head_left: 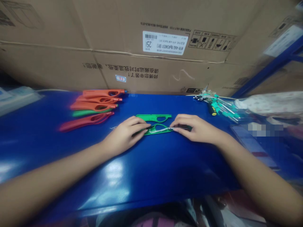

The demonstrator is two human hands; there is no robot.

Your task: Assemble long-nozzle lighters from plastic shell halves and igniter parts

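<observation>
Between my hands on the blue table lies a green lighter-shaped shell half (155, 128) with an oval finger hole. A matching green shell half (152, 118) rests just beyond it. My left hand (131, 132) is closed, pinching a small black part (149, 127) at the left of the nearer half. From there a white wire (158, 130) runs across the half towards the right. The fingers of my right hand (193, 127) are closed round a slim dark tool (183, 126), whose metal tip meets the wire near the shell's right end. My fingers hide much of both held things.
Several orange and red lighter-shaped pieces (94, 104) lie at the left. Wired parts with teal pieces (219, 105) and a yellow-black handle (213, 110) are at the right, near a phone-like slab (253, 146). A large cardboard box (127, 63) stands behind the blue table (151, 176).
</observation>
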